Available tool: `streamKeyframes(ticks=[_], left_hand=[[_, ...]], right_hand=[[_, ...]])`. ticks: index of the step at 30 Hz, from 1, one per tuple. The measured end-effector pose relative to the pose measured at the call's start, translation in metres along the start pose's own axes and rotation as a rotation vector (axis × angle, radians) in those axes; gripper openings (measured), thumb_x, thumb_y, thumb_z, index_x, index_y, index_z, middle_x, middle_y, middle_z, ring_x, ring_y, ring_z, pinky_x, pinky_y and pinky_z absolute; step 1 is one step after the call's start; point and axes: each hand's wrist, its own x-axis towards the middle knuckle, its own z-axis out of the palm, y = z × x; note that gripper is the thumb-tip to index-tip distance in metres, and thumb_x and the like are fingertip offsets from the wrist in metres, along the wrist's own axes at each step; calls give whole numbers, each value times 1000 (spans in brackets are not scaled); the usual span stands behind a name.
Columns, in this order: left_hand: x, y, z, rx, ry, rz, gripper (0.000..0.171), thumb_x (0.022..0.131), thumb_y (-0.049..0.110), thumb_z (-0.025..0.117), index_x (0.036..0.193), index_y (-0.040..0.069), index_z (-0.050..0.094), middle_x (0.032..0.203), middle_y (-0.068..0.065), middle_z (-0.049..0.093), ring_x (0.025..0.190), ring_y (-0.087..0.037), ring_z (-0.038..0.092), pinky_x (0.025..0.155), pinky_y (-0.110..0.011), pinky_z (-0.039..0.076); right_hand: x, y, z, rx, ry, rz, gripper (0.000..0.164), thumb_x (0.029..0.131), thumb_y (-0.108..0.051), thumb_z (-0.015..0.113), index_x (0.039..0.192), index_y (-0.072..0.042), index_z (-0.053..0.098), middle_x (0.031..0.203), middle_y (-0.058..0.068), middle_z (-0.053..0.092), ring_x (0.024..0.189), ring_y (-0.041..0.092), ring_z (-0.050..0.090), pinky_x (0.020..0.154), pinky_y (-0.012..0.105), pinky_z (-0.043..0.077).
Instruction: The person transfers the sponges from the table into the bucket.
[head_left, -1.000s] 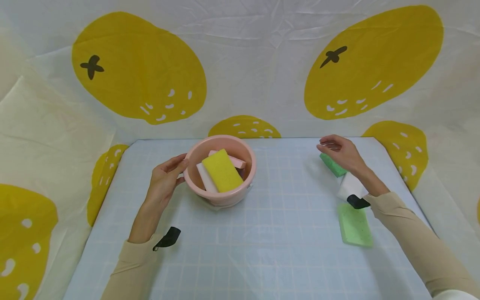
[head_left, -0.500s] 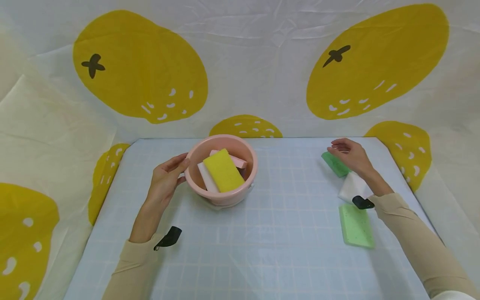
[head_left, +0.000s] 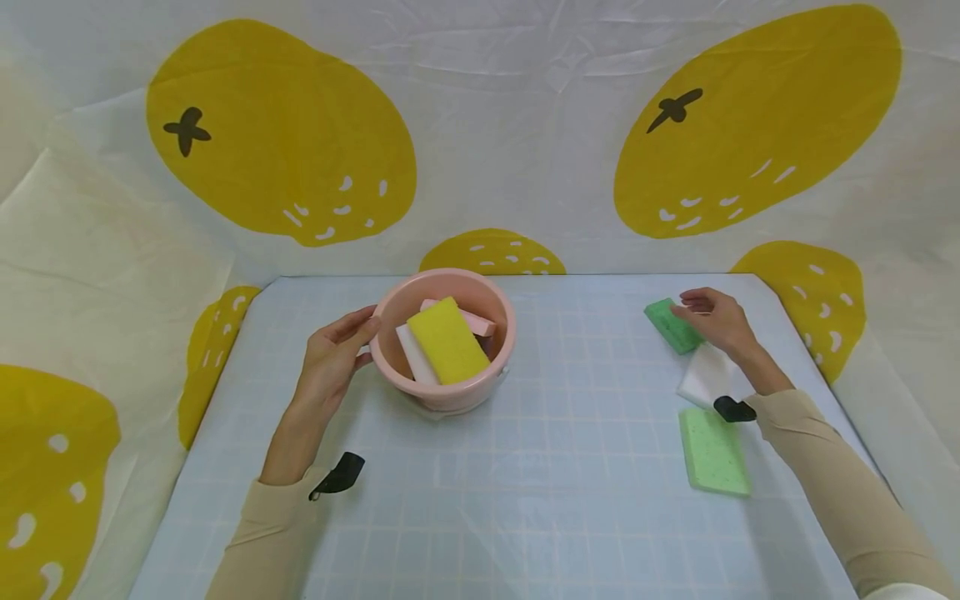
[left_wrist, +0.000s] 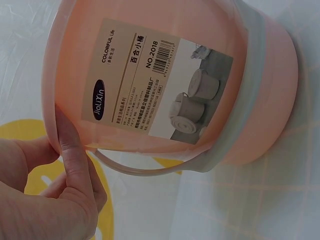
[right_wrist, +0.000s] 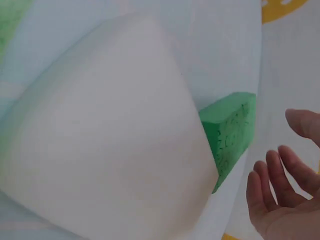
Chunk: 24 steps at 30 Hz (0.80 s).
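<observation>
My left hand [head_left: 333,354] pinches the left rim of a pink bucket [head_left: 390,379]; in the left wrist view, a paper label [left_wrist: 165,85] and a grey handle [left_wrist: 140,170] show on the bucket's side. Inside it a yellow sponge [head_left: 448,340] lies on top of a white sponge [head_left: 416,354] and a pink piece [head_left: 480,323]. At the right, my right hand [head_left: 720,321] hovers by a dark green sponge [head_left: 672,325], fingers loosely bent around nothing. The right wrist view shows that hand [right_wrist: 290,195] apart from the dark green sponge [right_wrist: 232,130].
Nearer the person than the dark green sponge lie a white sponge [head_left: 705,375] and a light green sponge [head_left: 714,452], partly under the right forearm. A blue checked cloth [head_left: 510,500] covers the table. Lemon-patterned sheets [head_left: 517,150] hang behind and at both sides.
My right hand has shifted to the right and a little toward the person, uncovering more of the dark green sponge. The left hand and the bucket stay in place.
</observation>
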Motion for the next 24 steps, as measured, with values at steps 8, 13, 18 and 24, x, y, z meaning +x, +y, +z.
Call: streamKeyframes(ticks=[8,13,18,24], left_hand=[[0,-1,0,-12,-1,-1,54,96,35,73,143,12,61,141,-7,60,111,-17,61,85,-22,58],[-1,-1,0,-12,-2,-10,53,97,36,73,144,13,61,142,-6,59,113,-17,60,85,-21,58],[-1,0,0,-8,1,-12,53,97,36,72,144,14,61,143,-6,59,114,-18,60,86,-21,58],[-1,0,0,-2,2,-6,53,97,36,72,144,14,61,143,-6,59,114,-18,61,86,-22,58]], right_hand=[[-1,11,1,-3,-69,41,66,103,-38,63,143,12,44,142,37,46,131,53,44,109,65,39],[-1,16,2,-29,-127,51,69,103,-37,63,145,13,41,144,38,44,133,54,42,111,64,38],[0,18,1,-91,-175,44,71,104,-36,62,145,18,39,145,41,41,133,55,41,111,65,36],[4,14,3,-127,-157,24,66,102,-34,66,141,13,41,141,41,45,130,54,45,109,65,38]])
